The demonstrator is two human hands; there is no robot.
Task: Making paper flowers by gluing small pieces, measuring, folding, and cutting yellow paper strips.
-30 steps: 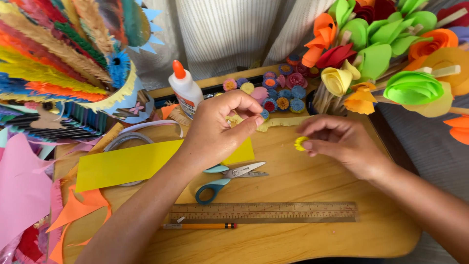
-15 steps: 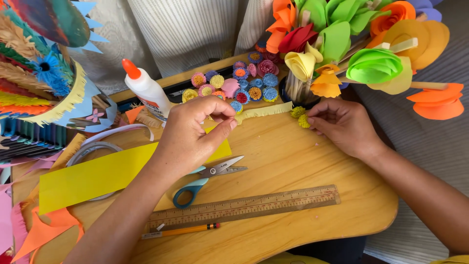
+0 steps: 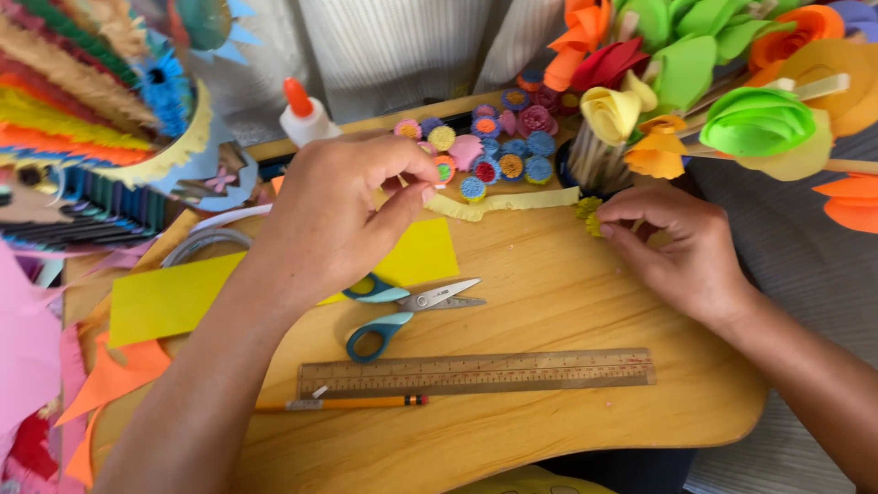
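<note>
The left hand [image 3: 338,215] is over the middle of the wooden table [image 3: 549,430], near its far edge. Its thumb and forefinger are pinched together on one end of a pale yellow fringed paper strip [image 3: 498,203]; the other fingers are curled loosely. The strip runs to the right along the far part of the table and ends in a small rolled yellow coil [image 3: 590,215]. The right hand [image 3: 681,252] holds this coil between the tips of its thumb and first fingers, which are closed tightly on it, close to the far right corner.

Under the left hand lies a yellow paper sheet [image 3: 174,297], toward the left edge. The scissors [image 3: 402,306] with blue handles lie in the middle of the table, partly under the left hand. Near the front edge lies a wooden ruler [image 3: 476,370], and just in front of it an orange pencil [image 3: 352,402]. At the far edge stand a white glue bottle [image 3: 306,119] with an orange cap and a group of small coloured paper rolls [image 3: 508,151]. Big paper flowers [image 3: 695,82] stand at the far right.
</note>
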